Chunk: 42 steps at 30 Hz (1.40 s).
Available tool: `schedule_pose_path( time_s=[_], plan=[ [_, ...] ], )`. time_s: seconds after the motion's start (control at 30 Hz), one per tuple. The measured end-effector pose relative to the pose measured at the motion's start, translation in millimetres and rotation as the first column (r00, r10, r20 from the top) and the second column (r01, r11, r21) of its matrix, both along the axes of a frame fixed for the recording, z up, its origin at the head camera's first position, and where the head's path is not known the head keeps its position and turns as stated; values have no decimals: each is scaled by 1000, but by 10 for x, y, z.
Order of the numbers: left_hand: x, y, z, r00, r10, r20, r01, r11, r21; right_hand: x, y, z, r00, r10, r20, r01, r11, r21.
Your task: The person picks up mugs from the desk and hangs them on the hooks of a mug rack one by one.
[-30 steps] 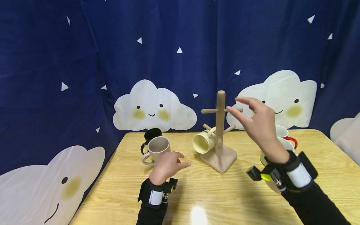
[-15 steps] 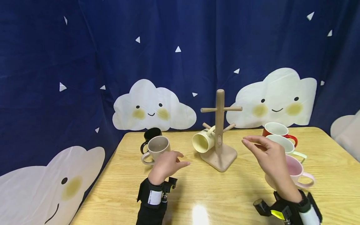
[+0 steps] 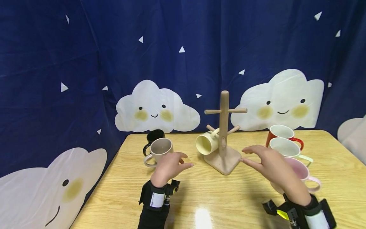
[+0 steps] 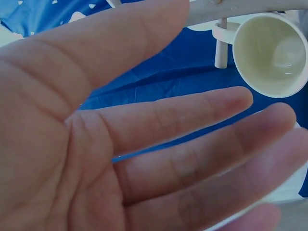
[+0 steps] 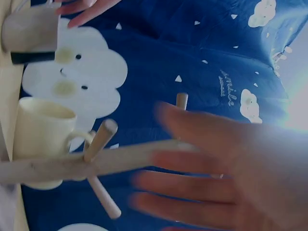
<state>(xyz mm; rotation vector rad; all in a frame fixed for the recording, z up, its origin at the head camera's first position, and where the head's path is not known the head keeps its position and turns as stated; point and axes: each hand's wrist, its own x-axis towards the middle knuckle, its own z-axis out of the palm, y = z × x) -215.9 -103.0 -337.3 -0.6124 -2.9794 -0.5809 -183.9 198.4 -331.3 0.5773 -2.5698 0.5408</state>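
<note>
A wooden mug tree [image 3: 224, 124] stands mid-table on a square base. From a lower left peg hangs a pale yellow mug [image 3: 205, 145], tilted, its mouth towards me. My left hand [image 3: 169, 167] hovers in front of a beige mug [image 3: 160, 149], partly covering it; the left wrist view shows its fingers spread, holding nothing. To the right of the tree, my right hand [image 3: 271, 163] is in the air, thumb and fingers apart with nothing between them. It hides part of a pink mug [image 3: 299, 168]. Whether either hand touches a mug cannot be told.
Behind the beige mug stands a black mug [image 3: 154, 135]. A pale green-handled mug [image 3: 285, 147] and a red mug [image 3: 268, 138] with a white inside stand behind the pink one. A blue curtain [image 3: 177, 28] hangs behind the table [image 3: 228, 200].
My right hand has come down from beside the tree's upper right peg to the front of the right-hand mugs. Its thumb and fingers closed together, then parted again. The left hand stays put.
</note>
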Motion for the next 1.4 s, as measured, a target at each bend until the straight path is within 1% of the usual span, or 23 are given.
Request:
schedule_pose_path(
  time_s=[0.07,0.13,0.23,0.3,0.33,0.37,0.4,0.43,0.5,0.57,0.6,0.63,0.7,0.73,0.83,0.9,0.97,1.07,1.13,1.23,1.27,1.4],
  plan=[
    [-3,-2,-9,1000,-1,-2,1,1000,-6,-17,1,-26,994,33,107,-44,995,93],
    [-7,-3,-16,1000,0,1,0,1000,-8,-36,-2,-49,983,43,177,-71,985,154],
    [-21,-28,-13,1000,4,13,-4,999,38,-61,-9,-73,976,40,212,-79,981,178],
    [-45,-98,0,1000,27,-4,-26,993,113,-70,-1,-82,978,35,207,-71,983,171],
    [-63,-157,6,999,50,-14,-47,986,161,-73,7,-84,978,36,206,-72,984,166],
    [-90,-236,9,997,75,-22,-69,974,216,-73,15,-84,978,38,206,-72,985,160],
    [-120,-335,6,994,106,-29,-94,957,276,-74,26,-84,978,38,206,-71,985,155],
    [-154,-446,-2,989,147,-32,-128,935,331,-76,38,-84,978,36,205,-68,986,153],
    [-238,-697,-53,975,221,-17,-193,882,430,-80,68,-84,977,38,210,-70,987,146],
    [-317,-936,-136,959,283,28,-260,835,485,-80,101,-92,975,31,220,-64,988,141],
    [-351,-1040,-190,950,307,54,-293,817,497,-78,119,-96,973,27,231,-61,988,141],
    [-383,-1127,-249,942,324,84,-321,806,497,-76,137,-101,970,23,243,-60,988,143],
    [-438,-1251,-374,933,330,142,-357,806,472,-71,172,-114,964,18,267,-59,987,147],
    [-464,-1287,-436,930,325,171,-367,809,460,-68,186,-119,960,13,279,-58,987,151],
    [-543,-1313,-602,929,289,233,-364,831,421,-60,212,-129,956,4,293,-55,985,165],
    [-588,-1287,-674,923,295,247,-375,833,406,-59,211,-131,957,1,291,-54,983,174],
    [-611,-1245,-703,916,322,239,-394,836,381,-60,197,-128,958,1,287,-56,982,182],
    [-613,-1193,-686,897,381,224,-438,833,338,-64,173,-124,960,5,281,-59,981,185],
    [-602,-1167,-650,888,403,221,-455,834,313,-69,161,-122,960,7,281,-61,981,184],
    [-572,-1140,-582,887,410,211,-457,842,286,-79,153,-127,958,12,286,-66,982,179],
    [-555,-1132,-553,890,408,205,-453,847,278,-84,150,-130,958,15,288,-69,982,178],
    [-458,-1113,-416,906,381,183,-418,870,261,-101,144,-140,957,29,289,-82,982,172]
  ],
)
